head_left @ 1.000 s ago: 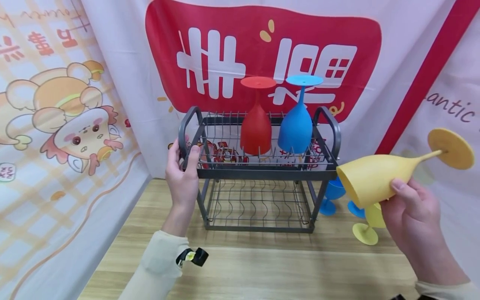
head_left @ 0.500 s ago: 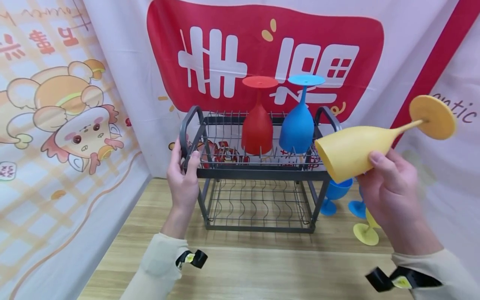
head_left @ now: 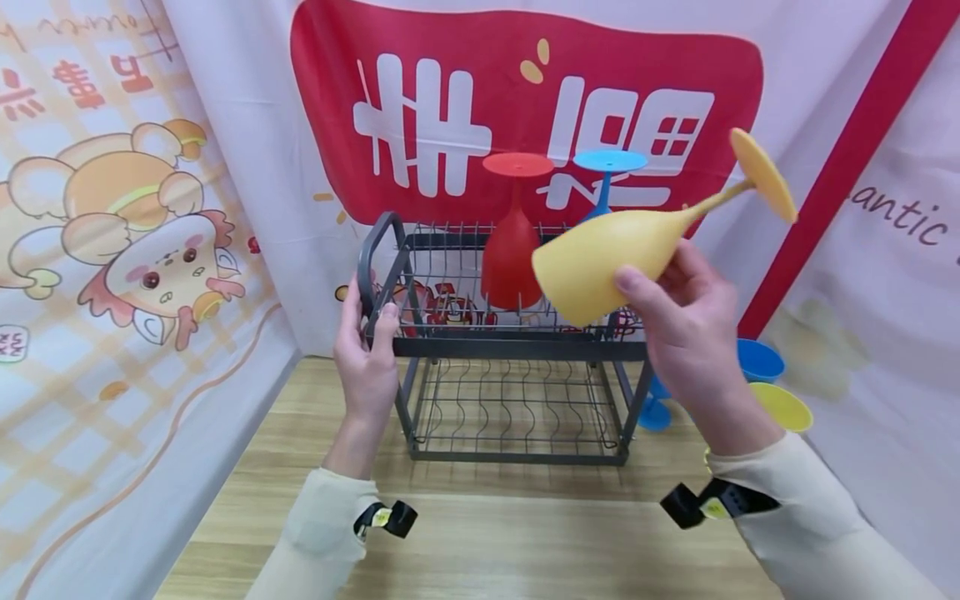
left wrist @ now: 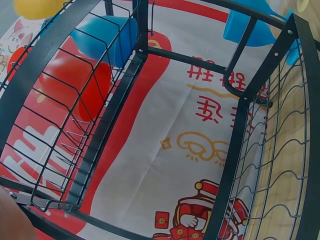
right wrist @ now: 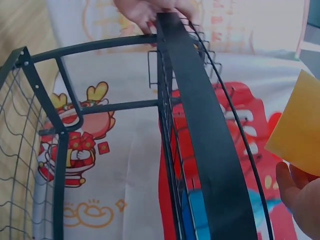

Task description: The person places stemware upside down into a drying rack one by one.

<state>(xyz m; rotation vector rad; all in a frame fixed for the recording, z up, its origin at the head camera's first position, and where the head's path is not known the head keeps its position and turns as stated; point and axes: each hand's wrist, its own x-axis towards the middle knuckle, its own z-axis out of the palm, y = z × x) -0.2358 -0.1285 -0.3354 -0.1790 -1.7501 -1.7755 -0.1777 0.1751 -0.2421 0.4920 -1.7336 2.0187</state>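
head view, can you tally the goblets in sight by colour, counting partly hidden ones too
Red goblet: 1, upside down on the rack
Blue goblets: 3, one upside down on the rack, two beside it
Yellow goblets: 2, one in the right hand, one beside the rack
Total: 6

In the head view, the yellow goblet at 2 o'clock was one warm shade all over, foot included. The red goblet at 1 o'clock was solid colour too, and the blue goblet at half past one had a lighter foot. The rack dead centre was dark grey. The banner patch at 12 was red with chunky white characters. The cloth around 9 had orange checks on white plus an orange-and-pink cartoon critter. Tabletop at 6 was pale, streaky woodgrain.
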